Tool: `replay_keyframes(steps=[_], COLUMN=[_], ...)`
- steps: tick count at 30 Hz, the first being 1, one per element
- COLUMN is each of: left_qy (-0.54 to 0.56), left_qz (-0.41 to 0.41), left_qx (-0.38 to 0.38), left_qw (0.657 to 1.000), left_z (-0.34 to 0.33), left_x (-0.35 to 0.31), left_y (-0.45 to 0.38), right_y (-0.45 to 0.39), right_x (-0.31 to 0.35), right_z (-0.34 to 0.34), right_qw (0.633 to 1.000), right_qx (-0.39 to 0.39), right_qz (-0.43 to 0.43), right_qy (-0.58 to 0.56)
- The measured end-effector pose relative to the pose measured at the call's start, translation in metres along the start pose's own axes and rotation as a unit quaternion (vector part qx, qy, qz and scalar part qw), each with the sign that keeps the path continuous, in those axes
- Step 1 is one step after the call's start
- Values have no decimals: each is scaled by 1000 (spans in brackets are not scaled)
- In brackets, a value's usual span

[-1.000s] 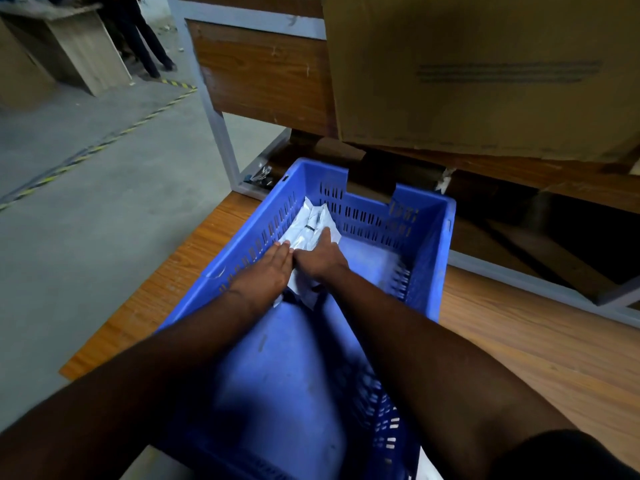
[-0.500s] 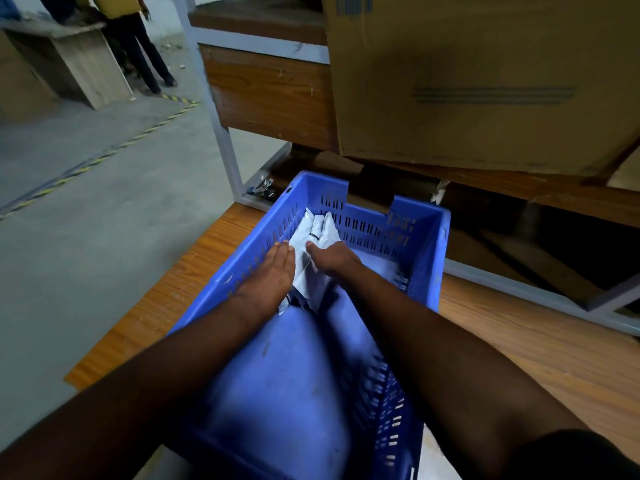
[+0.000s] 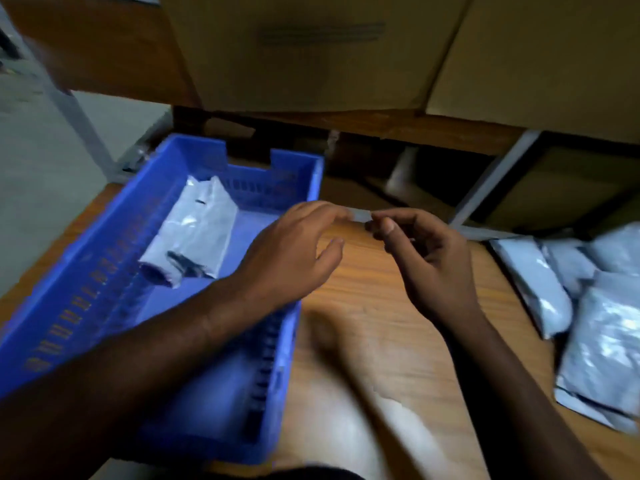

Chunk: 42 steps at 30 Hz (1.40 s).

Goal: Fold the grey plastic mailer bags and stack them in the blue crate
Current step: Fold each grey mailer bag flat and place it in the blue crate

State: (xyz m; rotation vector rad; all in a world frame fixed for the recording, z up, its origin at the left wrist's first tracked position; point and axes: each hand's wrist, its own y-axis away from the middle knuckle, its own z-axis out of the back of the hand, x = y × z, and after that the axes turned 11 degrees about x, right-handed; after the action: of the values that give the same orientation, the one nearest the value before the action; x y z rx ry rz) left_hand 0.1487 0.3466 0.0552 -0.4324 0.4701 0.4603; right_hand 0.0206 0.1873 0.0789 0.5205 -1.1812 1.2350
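From the head camera, the left hand [image 3: 294, 251] hangs over the right rim of the blue crate [image 3: 69, 306], fingers loosely spread and holding nothing. The right hand [image 3: 429, 261] hovers just beside it above the wooden table [image 3: 363, 323], fingers half curled and empty, though blur softens the fingertips. Left of the left hand's fingers, one folded grey bag [image 3: 194, 233] lies in the crate's far end. Well right of the right hand's fingers, a heap of grey bags [image 3: 595, 306] lies on the table.

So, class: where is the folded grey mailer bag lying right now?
In the head view, the folded mailer bag lies inside the blue crate, in its far left part near the back wall, left of the left hand.
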Motion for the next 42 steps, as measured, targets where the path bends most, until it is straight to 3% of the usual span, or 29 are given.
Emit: replay_keyframes(steps=[9, 11, 15, 18, 25, 28, 31, 34, 38, 42], left_qy=[-1, 7, -5, -38, -9, 13, -19, -53, -98, -87], left_qz=[-100, -98, -93, -116, -76, -84, -139, -111, 28, 116], left_qx=[158, 181, 235, 277, 261, 205, 40, -80, -62, 49], left_qw=[982, 978, 968, 953, 962, 975, 989, 989, 993, 988], left_z=[-161, -204, -286, -329, -352, -337, -312, -291, -278, -279], left_x=[-151, -180, -227, -245, -253, -252, -247, -231, -191, -134], left_y=[-77, -89, -101, -102, -97, -90, -78, -62, -21, 22], right_y=[121, 153, 217, 242, 248, 254, 248, 226, 185, 168], right_x=[-80, -116, -212, -251, -256, -236, -225, -222, -239, -273], right_z=[173, 210, 266, 273, 286, 286, 277, 258, 211, 170], right_qw=[976, 950, 863, 837, 866, 902, 932, 943, 943, 932], right_qx=[-150, -214, -299, -334, -369, -333, -256, -169, -64, 93], right_qz=[-141, -184, -287, -368, -331, -257, -141, -26, 39, 60], right_qy=[76, 133, 288, 227, 71, 101, 215, 286, 323, 345])
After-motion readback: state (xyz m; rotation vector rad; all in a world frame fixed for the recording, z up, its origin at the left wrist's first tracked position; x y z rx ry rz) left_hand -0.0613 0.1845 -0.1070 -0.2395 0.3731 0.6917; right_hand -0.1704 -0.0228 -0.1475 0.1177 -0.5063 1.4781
